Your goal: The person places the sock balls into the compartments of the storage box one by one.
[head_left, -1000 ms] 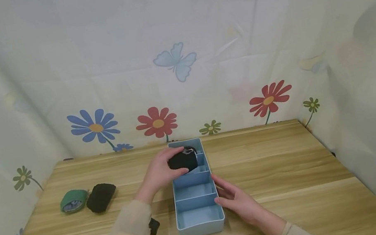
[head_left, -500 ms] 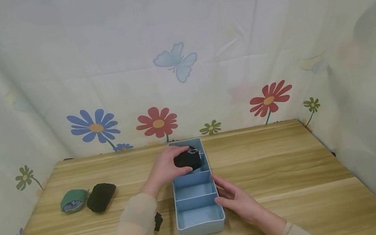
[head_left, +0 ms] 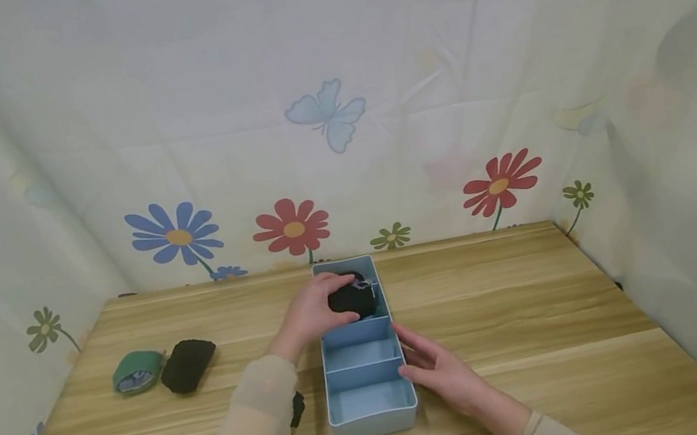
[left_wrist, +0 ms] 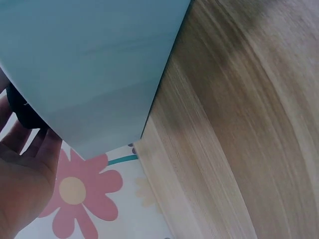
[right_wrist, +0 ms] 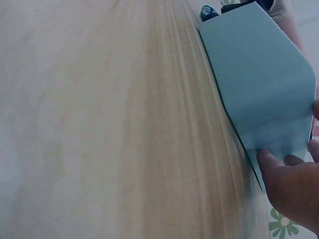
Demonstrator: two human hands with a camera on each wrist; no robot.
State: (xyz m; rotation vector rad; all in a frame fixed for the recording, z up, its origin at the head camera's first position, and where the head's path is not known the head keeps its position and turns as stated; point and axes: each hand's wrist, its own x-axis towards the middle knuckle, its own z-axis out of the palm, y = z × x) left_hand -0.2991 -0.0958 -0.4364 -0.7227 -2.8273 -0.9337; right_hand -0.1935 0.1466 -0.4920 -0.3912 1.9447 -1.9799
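Observation:
A light blue divided tray (head_left: 374, 423) stands lengthwise in the middle of the wooden table (head_left: 530, 294). My left hand (head_left: 307, 316) grips a black rolled cloth bundle (head_left: 353, 300) and holds it in the tray's farthest compartment. In the left wrist view the tray wall (left_wrist: 89, 64) fills the top, with the black bundle (left_wrist: 22, 110) and my fingers (left_wrist: 30, 149) beside it. My right hand (head_left: 435, 372) rests with straight fingers against the tray's right outer wall. The right wrist view shows that tray wall (right_wrist: 259, 89) and my fingertips (right_wrist: 269, 160) touching it.
A green cloth bundle (head_left: 136, 370) and a second black bundle (head_left: 187, 364) lie side by side on the table's left part. Flower-print fabric walls (head_left: 334, 134) close in the table at the back and both sides. The three nearer compartments hold nothing.
My left hand has carried the black bundle a little to the right and down into the far compartment. The right hand and the tray have stayed put.

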